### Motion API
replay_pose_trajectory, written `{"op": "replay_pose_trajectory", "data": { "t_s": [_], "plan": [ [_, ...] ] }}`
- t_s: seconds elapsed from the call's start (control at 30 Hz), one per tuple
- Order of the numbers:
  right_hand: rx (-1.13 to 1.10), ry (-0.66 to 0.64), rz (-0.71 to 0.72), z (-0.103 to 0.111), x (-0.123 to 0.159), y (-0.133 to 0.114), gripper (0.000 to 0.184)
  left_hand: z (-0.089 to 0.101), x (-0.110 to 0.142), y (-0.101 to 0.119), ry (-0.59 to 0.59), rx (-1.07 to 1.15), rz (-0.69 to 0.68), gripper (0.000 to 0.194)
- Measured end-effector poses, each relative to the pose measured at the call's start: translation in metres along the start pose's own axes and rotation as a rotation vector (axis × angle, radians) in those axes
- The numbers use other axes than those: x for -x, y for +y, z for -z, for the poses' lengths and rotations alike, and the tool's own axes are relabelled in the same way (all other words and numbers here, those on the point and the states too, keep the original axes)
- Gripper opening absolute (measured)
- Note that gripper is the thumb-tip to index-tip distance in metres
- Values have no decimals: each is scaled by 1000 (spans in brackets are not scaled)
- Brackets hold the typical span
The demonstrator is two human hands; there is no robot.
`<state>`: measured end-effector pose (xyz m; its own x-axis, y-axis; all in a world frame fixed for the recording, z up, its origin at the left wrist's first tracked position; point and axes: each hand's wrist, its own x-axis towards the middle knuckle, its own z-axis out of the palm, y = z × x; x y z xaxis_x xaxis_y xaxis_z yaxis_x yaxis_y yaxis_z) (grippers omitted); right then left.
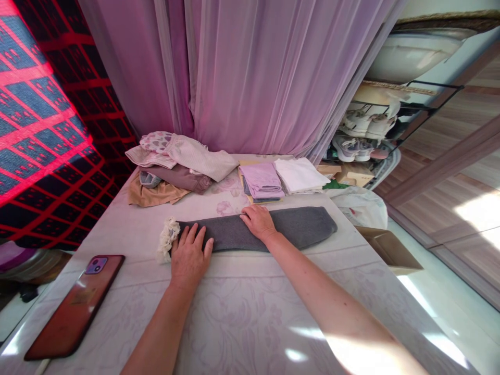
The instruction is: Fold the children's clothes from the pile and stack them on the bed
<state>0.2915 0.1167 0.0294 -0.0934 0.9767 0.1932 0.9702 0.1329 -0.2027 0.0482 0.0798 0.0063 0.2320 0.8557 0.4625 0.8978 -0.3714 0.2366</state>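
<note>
"What did we have in front of us, biggest first?"

"The pale-topped table (234, 312), and across its middle the dark grey garment (224, 233), laid out flat as 1 long strip."

"Which step did we take that for?"

"Smoothing and squaring, we judged. The next move seemed to us to call for a sure hold on 1 end, with the layers kept even."

"And how did it point?"

"Its long axis ran left to right, roughly along the table's far edge. The plain, rounded end pointed right and lay slightly farther from us. Beyond the strip we saw a rumpled clothes heap (175, 177) on the left, then a white folded piece (301, 175) and a lilac folded piece (261, 178) side by side."

"What about the 2 hands?"

"The left hand (190, 258) lay palm down, fingers spread, clutching nothing. The right hand (258, 221) rested at the strip's far edge with bent fingers; whether it pinched the fabric, we could not tell."

"And the smallest thing?"

"The cream frill (167, 238), just beside the left fingers, trimming the end that pointed left."
</note>
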Motion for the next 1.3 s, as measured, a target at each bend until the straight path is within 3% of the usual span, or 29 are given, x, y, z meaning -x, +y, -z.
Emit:
{"op": "replay_pose_trajectory", "data": {
  "t_s": [0.17, 0.37, 0.47, 0.6, 0.7, 0.77, 0.9, 1.17, 1.3],
  "plan": [
    [-70, 64, 74, 4, 14, -19, 37, 1, 0, -1, -6, -7, 44, 42],
    [-37, -165, 46, -3, 44, -41, 53, 8, 0, 4, -67, 2, 96, 44],
    [-37, -219, 22, -5, 49, -44, 55, 11, -2, 9, -65, -24, 94, 44],
    [-37, -227, -5, -3, 48, -50, 56, 8, -3, 12, -57, 13, 7, 45],
    [-45, -235, -34, -1, 47, -57, 58, 4, -2, 11, -126, 42, -93, 45],
    [-55, -260, -42, 2, 46, -56, 60, 3, -2, 10, -171, -9, -80, 46],
    [-8, -316, -125, 13, 48, -21, 63, 5, -3, 12, -233, -132, -23, 48],
    [248, -288, -441, 34, 81, 106, 63, 2, -4, 10, -245, -166, -28, 50],
    [304, -229, -453, 36, 92, 133, 62, 1, -3, 10, -241, -166, -21, 51]
  ]
}}
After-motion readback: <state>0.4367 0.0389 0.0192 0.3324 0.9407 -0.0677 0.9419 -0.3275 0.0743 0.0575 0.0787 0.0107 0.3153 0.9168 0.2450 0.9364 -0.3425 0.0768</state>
